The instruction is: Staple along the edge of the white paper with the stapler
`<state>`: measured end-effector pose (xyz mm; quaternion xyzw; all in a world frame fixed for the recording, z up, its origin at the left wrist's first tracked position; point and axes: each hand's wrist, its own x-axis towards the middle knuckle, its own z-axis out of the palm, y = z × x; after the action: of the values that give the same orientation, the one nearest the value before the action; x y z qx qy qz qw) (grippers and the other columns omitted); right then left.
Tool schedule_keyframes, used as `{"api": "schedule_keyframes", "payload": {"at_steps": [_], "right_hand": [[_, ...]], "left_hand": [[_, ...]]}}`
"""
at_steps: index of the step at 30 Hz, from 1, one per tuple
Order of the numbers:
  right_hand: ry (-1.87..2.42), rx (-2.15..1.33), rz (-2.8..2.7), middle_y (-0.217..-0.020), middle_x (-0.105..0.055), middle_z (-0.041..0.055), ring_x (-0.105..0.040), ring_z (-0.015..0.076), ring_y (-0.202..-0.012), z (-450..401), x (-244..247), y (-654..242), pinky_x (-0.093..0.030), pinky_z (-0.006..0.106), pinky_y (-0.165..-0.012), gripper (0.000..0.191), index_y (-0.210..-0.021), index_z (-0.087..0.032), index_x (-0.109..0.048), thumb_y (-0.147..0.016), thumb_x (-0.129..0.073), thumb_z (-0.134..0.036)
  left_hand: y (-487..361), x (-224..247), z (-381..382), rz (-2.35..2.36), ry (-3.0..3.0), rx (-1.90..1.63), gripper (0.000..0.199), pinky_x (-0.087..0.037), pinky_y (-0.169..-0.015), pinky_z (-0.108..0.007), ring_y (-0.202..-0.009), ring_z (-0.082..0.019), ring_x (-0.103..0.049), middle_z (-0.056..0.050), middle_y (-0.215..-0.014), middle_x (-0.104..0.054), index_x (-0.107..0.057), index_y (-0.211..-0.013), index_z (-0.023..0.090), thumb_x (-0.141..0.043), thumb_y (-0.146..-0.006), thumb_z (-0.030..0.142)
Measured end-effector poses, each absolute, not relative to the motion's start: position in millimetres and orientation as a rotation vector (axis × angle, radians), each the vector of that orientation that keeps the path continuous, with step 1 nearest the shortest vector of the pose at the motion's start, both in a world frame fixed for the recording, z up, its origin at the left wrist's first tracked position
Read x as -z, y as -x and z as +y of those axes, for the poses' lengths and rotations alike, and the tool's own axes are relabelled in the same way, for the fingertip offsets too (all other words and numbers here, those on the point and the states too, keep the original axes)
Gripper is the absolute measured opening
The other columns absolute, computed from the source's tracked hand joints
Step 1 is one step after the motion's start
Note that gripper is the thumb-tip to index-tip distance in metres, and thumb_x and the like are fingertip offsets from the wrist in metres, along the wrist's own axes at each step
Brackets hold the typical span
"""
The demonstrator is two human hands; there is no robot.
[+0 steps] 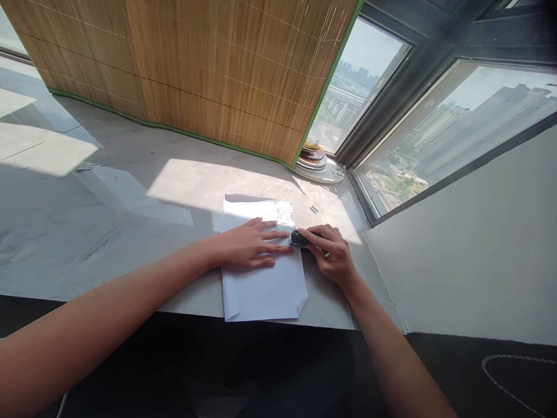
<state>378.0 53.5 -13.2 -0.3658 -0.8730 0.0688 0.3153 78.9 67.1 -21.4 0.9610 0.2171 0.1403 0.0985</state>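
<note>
A white stack of paper [265, 293] lies on the pale ledge, with its lower corners folded or curled. My left hand [250, 247] rests flat on it, fingers spread toward the right edge. In my right hand [328, 252] is a small black stapler [301, 237], whose front end is at the paper's right edge, close to my left fingertips. Dense small shiny marks like staples [285, 216] cover the paper's upper right part. Two short strips, seemingly staples [314, 209], lie on the ledge beyond my right hand. My right fingers hide part of the stapler.
A bamboo blind [183, 69] with green edging hangs behind the ledge [130, 232]. Stacked round plates or lids [319, 168] stand in the window corner. A white wall [470, 249] bounds the right side, and a pale cord [500, 357] loops at the lower right.
</note>
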Motion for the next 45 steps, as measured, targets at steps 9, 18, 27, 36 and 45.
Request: {"api": "schedule_keyframes", "payload": {"at_steps": [9, 18, 27, 36, 45], "right_hand": [[0.988, -0.093, -2.337, -0.114, -0.074, 0.0037, -0.065, 0.0245, -0.097, 53, 17, -378, -0.041, 0.042, -0.083, 0.045, -0.142, -0.037, -0.069, -0.104, -0.056, -0.016], [1.064, 0.107, -2.505, -0.118, -0.075, 0.0033, -0.06, 0.0261, -0.099, 46, 10, -367, -0.037, 0.046, -0.09, 0.066, -0.145, -0.04, -0.066, -0.091, -0.057, -0.003], [1.097, 0.012, -2.214, -0.113, -0.075, 0.0036, -0.064, 0.0248, -0.099, 60, 23, -391, -0.042, 0.044, -0.09, 0.047, -0.137, -0.037, -0.072, -0.101, -0.055, -0.011], [1.27, -0.056, -2.151, -0.113, -0.074, 0.0067, -0.069, 0.0276, -0.1, 62, 23, -395, -0.056, 0.04, -0.084, 0.062, -0.155, -0.031, -0.054, -0.095, -0.066, -0.023], [1.558, 0.119, -1.692, -0.102, -0.074, 0.0096, -0.069, 0.0302, -0.088, 55, 4, -357, -0.051, 0.038, -0.072, 0.033, -0.123, -0.023, -0.064, -0.091, -0.064, -0.031]], "left_hand": [[-79, 21, 67, 0.639, -2.857, -0.396, 0.05, -0.03, -0.125, -0.057, -0.154, -0.038, -0.04, -0.003, -0.168, -0.046, -0.052, -0.158, 0.042, -0.054, -0.108, 0.045], [-78, 18, 67, 0.63, -2.833, -0.422, 0.047, -0.031, -0.125, -0.058, -0.154, -0.039, -0.041, -0.004, -0.168, -0.046, -0.057, -0.154, 0.043, -0.057, -0.107, 0.044], [-75, 18, 69, 0.631, -2.814, -0.326, 0.052, -0.026, -0.128, -0.064, -0.158, -0.04, -0.034, -0.004, -0.17, -0.042, -0.048, -0.161, 0.043, -0.053, -0.109, 0.044], [-72, 17, 70, 0.61, -2.826, -0.344, 0.049, -0.028, -0.128, -0.062, -0.158, -0.038, -0.036, -0.005, -0.169, -0.045, -0.054, -0.157, 0.042, -0.055, -0.108, 0.044], [-72, 10, 73, 0.598, -2.825, -0.59, 0.039, -0.044, -0.116, -0.048, -0.139, -0.031, -0.058, -0.01, -0.15, -0.064, -0.07, -0.138, 0.03, -0.057, -0.105, 0.047]]}}
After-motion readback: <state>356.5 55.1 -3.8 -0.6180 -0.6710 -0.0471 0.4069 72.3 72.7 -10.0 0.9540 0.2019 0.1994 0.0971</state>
